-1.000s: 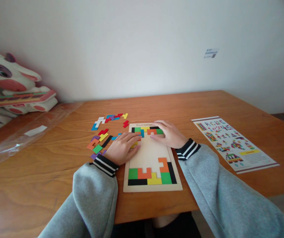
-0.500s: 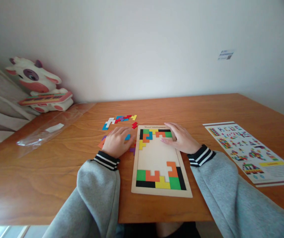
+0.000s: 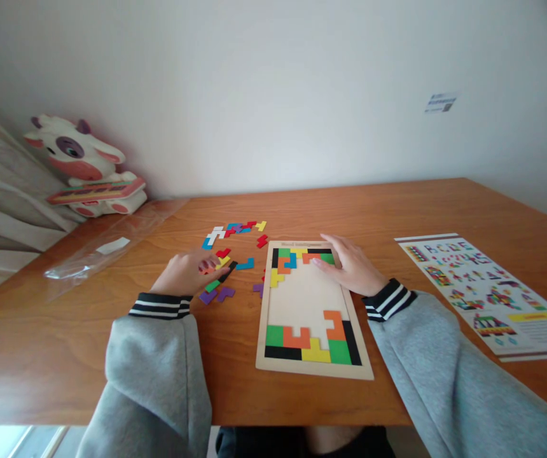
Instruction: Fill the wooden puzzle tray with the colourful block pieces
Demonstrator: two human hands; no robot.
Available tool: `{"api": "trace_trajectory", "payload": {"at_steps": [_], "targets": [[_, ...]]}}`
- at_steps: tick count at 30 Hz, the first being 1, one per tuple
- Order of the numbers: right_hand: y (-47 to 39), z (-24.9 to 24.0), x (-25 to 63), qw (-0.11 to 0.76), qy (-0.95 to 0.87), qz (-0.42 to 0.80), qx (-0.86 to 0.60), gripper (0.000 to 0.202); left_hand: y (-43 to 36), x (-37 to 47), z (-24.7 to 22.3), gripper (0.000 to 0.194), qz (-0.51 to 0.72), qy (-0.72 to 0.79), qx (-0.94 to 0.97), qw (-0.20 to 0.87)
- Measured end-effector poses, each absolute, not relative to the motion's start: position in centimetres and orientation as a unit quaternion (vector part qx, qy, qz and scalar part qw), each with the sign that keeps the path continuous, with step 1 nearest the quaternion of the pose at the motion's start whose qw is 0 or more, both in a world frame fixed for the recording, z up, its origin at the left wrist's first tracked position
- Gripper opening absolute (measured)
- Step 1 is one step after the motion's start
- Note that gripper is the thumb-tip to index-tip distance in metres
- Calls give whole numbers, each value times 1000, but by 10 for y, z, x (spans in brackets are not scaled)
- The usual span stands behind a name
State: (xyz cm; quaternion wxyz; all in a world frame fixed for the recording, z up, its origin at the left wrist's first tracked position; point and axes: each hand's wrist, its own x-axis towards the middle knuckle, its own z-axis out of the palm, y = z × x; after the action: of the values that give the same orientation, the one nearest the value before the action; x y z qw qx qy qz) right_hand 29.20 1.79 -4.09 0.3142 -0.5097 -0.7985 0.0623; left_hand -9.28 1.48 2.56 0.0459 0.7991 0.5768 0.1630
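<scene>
My left hand (image 3: 182, 273) is over the loose puzzle pieces left of the board, thumb and fingers apart, with no piece clearly gripped. A black piece (image 3: 228, 271), a green piece (image 3: 213, 286) and purple pieces (image 3: 226, 293) lie by its thumb. A blue piece (image 3: 245, 264) is just beyond. The wooden puzzle board (image 3: 314, 371) lies in the middle, with coloured pieces set along its top and bottom and bare wood between. Across its upper right edge rests my right hand (image 3: 350, 264), fingers stretched out and thumb over the inner area.
Farther back lie several more pieces, among them white (image 3: 215, 235), red (image 3: 262, 241) and yellow (image 3: 261, 226) ones. A printed pattern sheet (image 3: 488, 292) lies at the right. At the left are a clear plastic bag (image 3: 87, 264) and a cow-shaped toy keyboard (image 3: 96, 168) near the curtain.
My left hand has moved left, away from the board's edge, uncovering several pieces. My right hand stays on the board. The view has shifted slightly.
</scene>
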Motion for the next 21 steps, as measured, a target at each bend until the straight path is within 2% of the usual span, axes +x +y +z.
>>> {"api": "trace_trajectory", "payload": {"at_steps": [4, 8, 13, 21], "targets": [[19, -42, 295, 301, -803, 68, -510, 64, 9, -73, 22, 27, 207, 400, 885, 114], [21, -43, 298, 289, -809, 75, -507, 63, 3, -52, 16, 25, 197, 317, 915, 151], [21, -44, 298, 292, -809, 70, -505, 61, 5, -47, 7, 24, 170, 331, 912, 175], [20, -44, 298, 296, -810, 70, -501, 61, 10, -56, 2, 27, 194, 380, 892, 151]]}}
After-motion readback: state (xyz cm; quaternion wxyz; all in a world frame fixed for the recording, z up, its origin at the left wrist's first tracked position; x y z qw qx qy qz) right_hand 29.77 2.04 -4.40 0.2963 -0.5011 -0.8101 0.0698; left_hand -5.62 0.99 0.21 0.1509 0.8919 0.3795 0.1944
